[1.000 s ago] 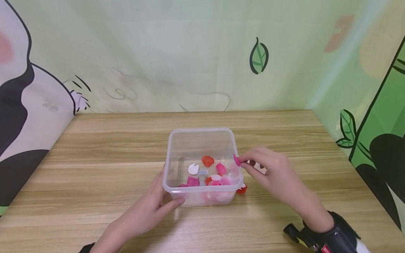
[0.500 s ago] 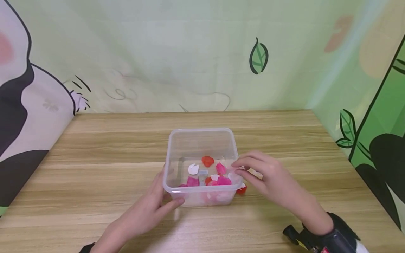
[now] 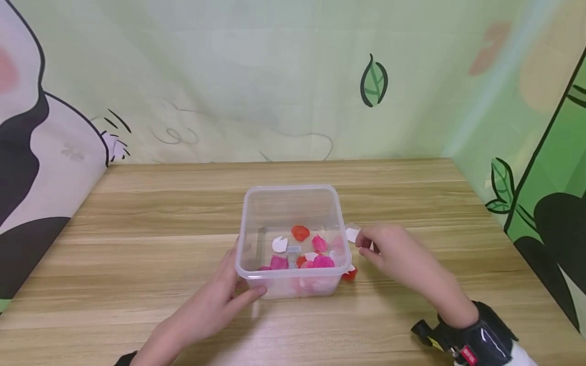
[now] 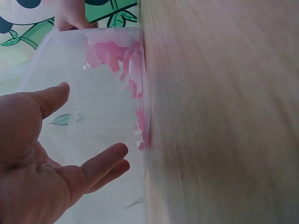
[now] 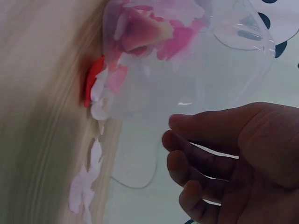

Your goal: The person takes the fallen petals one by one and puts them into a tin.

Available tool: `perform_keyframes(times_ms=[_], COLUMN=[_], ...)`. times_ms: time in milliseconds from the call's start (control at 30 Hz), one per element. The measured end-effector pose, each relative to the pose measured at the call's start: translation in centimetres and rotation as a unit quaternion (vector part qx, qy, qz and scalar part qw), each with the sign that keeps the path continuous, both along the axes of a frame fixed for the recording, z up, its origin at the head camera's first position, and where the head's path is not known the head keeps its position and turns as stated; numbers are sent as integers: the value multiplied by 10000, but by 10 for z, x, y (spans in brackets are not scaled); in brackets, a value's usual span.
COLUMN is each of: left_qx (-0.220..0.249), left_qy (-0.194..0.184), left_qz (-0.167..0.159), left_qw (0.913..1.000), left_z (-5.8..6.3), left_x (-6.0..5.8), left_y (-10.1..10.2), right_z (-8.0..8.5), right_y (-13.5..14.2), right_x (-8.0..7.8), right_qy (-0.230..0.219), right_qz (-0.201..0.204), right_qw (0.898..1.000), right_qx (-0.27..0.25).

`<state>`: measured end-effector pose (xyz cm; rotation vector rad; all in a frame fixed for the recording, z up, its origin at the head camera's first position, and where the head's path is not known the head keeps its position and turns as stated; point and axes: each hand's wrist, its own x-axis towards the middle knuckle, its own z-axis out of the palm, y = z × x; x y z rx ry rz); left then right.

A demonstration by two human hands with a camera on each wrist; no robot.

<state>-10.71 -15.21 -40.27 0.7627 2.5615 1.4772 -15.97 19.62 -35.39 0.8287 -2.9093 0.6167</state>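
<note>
A clear square plastic box (image 3: pixel 293 273) stands on the table with pink, red and white flower petals (image 3: pixel 323 261) scattered inside. My left hand (image 3: pixel 220 300) rests against the box's left side near the front corner. In the left wrist view its thumb and fingers lie spread and relaxed beside the clear wall. To the right of the box hovers my right hand (image 3: pixel 393 249), close to a white petal (image 3: pixel 351 235) on the table. The right wrist view shows its fingers loosely bent, holding nothing. A red petal (image 3: pixel 350 275) and white ones lie against the box's right side.
The wooden table (image 3: pixel 174 203) extends around the box to a backdrop (image 3: pixel 206 76) printed with cartoon figures and leaves. A black wrist camera mount (image 3: pixel 480 330) sits on the right wrist.
The bright pink petal has left my right hand and lies in the box among the others. My right hand has moved from over the rim down to the box's right side.
</note>
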Motion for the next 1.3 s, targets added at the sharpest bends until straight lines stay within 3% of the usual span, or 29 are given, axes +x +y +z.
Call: perform_keyframes(times_ms=[267,700,1033,1300], left_qx=[115,60,-7,-12], left_qy=[-59,-74,-75,42], left_qz=[-28,-22,25,25], left_qw=[9999,10000,10000,10000], left_z=[-1,0,1,0], left_x=[0,0,0,-1], left_y=[0,0,0,0], right_z=[-18,-31,-38,-32], right_y=[-3,-9,-11,-8], right_x=[-2,-1,0,-1], right_qy=[-207,-292,-8,-369], right_qz=[382,1172,1181,967], right_qw=[9974,9915,9916,9939], right_qx=[568,476,522,385])
